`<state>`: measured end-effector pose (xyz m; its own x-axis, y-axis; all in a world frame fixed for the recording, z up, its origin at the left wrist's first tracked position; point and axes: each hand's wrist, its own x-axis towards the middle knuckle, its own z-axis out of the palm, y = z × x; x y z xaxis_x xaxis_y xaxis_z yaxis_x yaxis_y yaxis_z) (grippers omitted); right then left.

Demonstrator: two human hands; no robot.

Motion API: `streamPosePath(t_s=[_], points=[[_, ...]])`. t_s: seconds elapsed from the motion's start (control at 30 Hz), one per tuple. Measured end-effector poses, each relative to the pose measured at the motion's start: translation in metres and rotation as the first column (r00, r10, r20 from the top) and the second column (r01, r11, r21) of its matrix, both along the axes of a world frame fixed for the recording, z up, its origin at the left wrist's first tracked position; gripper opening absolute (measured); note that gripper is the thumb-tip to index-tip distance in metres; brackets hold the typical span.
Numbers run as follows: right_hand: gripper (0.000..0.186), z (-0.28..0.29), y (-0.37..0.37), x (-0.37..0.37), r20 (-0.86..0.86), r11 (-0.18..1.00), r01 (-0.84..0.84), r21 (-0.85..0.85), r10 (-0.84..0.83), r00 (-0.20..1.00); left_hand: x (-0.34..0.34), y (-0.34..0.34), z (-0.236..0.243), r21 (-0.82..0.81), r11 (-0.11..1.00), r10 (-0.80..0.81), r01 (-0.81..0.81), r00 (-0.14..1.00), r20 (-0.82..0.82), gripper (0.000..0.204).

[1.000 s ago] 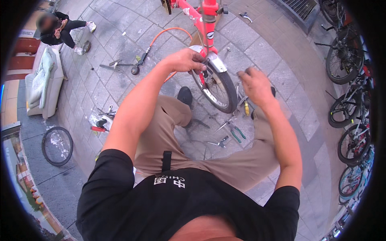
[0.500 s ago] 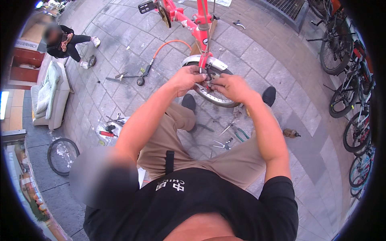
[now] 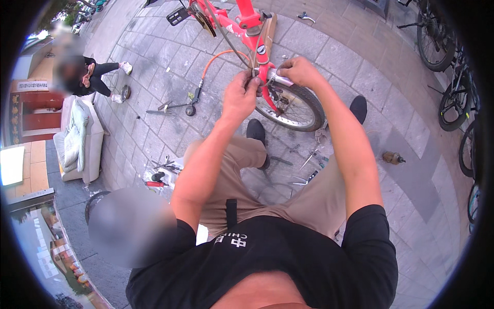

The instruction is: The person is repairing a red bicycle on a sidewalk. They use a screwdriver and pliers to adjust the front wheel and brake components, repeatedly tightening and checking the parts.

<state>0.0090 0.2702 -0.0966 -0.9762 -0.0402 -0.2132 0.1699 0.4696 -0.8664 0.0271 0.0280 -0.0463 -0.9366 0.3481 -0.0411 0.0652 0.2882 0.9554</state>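
Note:
A pink-red bicycle frame (image 3: 252,41) stands in front of me, its fork (image 3: 266,82) reaching down to the front wheel (image 3: 309,108). My left hand (image 3: 241,97) is closed at the left side of the fork, thumb and fingers pressed together; whatever is between them is hidden. On the fork's other side, the bent fingers of my right hand (image 3: 302,73) pinch the silver fender (image 3: 280,80) over the tyre. Fingertips cover part of the fender. A dark cable (image 3: 224,33) curves down the frame toward my left hand.
Near my shoes lie pliers and other hand tools (image 3: 309,177), with a brown bottle (image 3: 392,157) to the right. A floor pump (image 3: 191,105) with an orange hose lies left. A person (image 3: 87,77) sits near a pale sofa (image 3: 85,141). Parked bicycles (image 3: 455,98) line the right.
Both hands have left the wheel's middle for the top of the fork, the right one now at the fender. The front wheel points more to the right, and the whole view has shifted.

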Motion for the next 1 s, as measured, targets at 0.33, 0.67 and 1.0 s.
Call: streamPosePath(t_s=[0.33,0.67,1.0], points=[[0.043,-0.011,-0.006,-0.021,0.078,0.993,0.040,0.115,-0.049,0.996,-0.012,0.016,-0.002,-0.121,0.993,-0.007,0.007,1.000,-0.003,0.025],[0.039,0.000,-0.010,-0.021,0.069,0.959,0.100,0.264,-0.122,0.990,-0.022,0.018,-0.013,-0.120,0.993,0.009,-0.008,1.000,0.009,0.028],[0.041,-0.019,0.015,-0.007,-0.086,0.945,0.013,0.327,0.016,0.996,0.002,0.044,-0.051,-0.482,0.850,0.120,-0.212,0.969,-0.215,0.090]])
